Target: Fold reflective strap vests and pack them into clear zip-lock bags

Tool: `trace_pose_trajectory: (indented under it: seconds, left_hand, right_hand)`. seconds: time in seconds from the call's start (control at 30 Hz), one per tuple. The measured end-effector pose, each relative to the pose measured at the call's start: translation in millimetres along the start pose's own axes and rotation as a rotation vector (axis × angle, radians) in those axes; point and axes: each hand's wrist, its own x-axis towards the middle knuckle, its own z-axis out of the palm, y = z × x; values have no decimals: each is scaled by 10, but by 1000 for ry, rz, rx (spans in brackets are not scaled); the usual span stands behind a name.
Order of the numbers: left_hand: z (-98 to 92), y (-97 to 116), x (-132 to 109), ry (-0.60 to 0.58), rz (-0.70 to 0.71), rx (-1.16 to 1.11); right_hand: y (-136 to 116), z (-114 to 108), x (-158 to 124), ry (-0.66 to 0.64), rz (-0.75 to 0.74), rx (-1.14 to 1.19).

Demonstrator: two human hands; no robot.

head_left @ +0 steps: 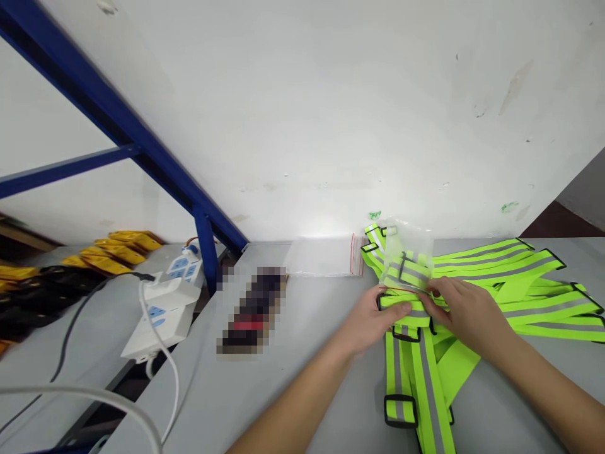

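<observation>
My left hand [371, 323] grips a folded neon-yellow reflective strap [418, 314], thumb pressed on top of it. Just beyond lies a clear zip bag [409, 243] with a red line along its mouth, which faces me. My right hand [466, 315] pinches the bag's mouth at its right corner, fingertips together. Yellow-green webbing shows through the plastic; whether it is inside the bag or beneath it, I cannot tell. Under and around both hands spread more reflective straps [429, 391] with grey stripes and black buckles [400, 411].
A stack of clear zip bags [321, 255] lies against the wall, left of my hands. Farther left are a pixelated dark object [258, 309], white power strips [163, 315] with cables, a blue metal frame [205, 246], and yellow-and-black packets [120, 249]. Everything rests on grey tabletops [302, 340].
</observation>
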Motion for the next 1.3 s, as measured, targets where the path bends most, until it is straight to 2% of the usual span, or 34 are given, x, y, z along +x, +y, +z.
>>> trace_pose_trajectory:
  seconds: [0.13,0.3,0.53,0.73,0.83,0.93,1.13,1.23,1.3]
  left_hand:
    - [41,-46,15,93,-31,-75]
    - [140,-70,18,279,-29,-198]
    - [172,-63,33,276,-21,-479]
    - [246,-95,24,318,36,-544]
    - [307,-93,14,388,89,-531]
    - [316,-99,4,416,45,-488]
    - [183,-127,-3,292,32,-282]
    - [111,-91,1,248,-21,-66]
    - [76,-56,-3,240,-11,111]
  right_hand:
    - [-48,-41,14,-28,-18,-65]
    - [-39,-55,25,-26,-112,64]
    - [26,-30,13,-25,-23,171]
    - [-82,-27,-12,-63,-92,178]
    - [-172,-36,-13,-82,-105,207]
    - [-202,-33,-10,-121,-58,211]
    - [-161,9,-21,-116,63,112]
    - [-140,12,-19,-24,79,30]
    - [-129,6,-12,29,22,-21]
